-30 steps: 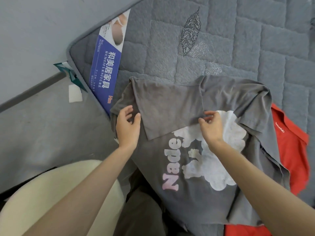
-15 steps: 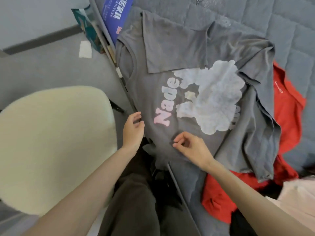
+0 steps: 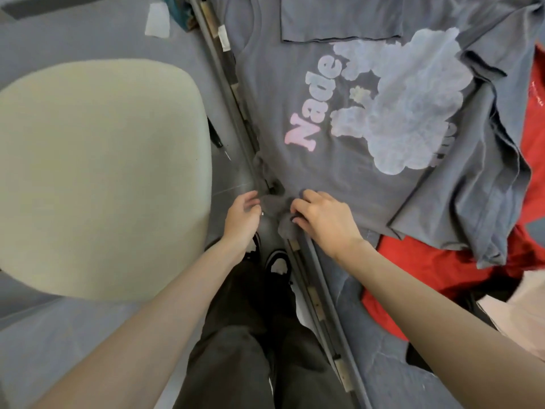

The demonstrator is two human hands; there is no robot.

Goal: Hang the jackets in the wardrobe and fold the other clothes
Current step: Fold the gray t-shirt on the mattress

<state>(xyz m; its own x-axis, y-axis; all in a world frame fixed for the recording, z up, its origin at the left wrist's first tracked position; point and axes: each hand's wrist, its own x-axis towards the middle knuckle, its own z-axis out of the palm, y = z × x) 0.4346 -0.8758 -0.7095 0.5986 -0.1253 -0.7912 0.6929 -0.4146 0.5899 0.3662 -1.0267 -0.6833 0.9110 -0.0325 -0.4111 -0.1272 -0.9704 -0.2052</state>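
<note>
A grey T-shirt (image 3: pixel 348 172) with a pale cloud print and pink "Nade" lettering lies spread on the grey mattress (image 3: pixel 368 335), one sleeve folded in over its top. Its near hem is bunched at the mattress edge. My right hand (image 3: pixel 321 216) grips that bunched hem with curled fingers. My left hand (image 3: pixel 243 215) is just left of the bunch, fingers loosely curved and touching the cloth; whether it holds any is unclear. A red garment (image 3: pixel 442 270) lies under the shirt's right side.
A cream chair seat (image 3: pixel 97 175) stands close on the left over the grey floor. The bed frame rail (image 3: pixel 236 113) runs diagonally between chair and mattress. My legs in dark trousers (image 3: pixel 250 335) stand at the edge. A pale pink cloth (image 3: pixel 516 314) lies at far right.
Both hands came down from the folded sleeve to the shirt's near hem. They now sit close together at the bunched hem, and the view has tilted down toward my feet.
</note>
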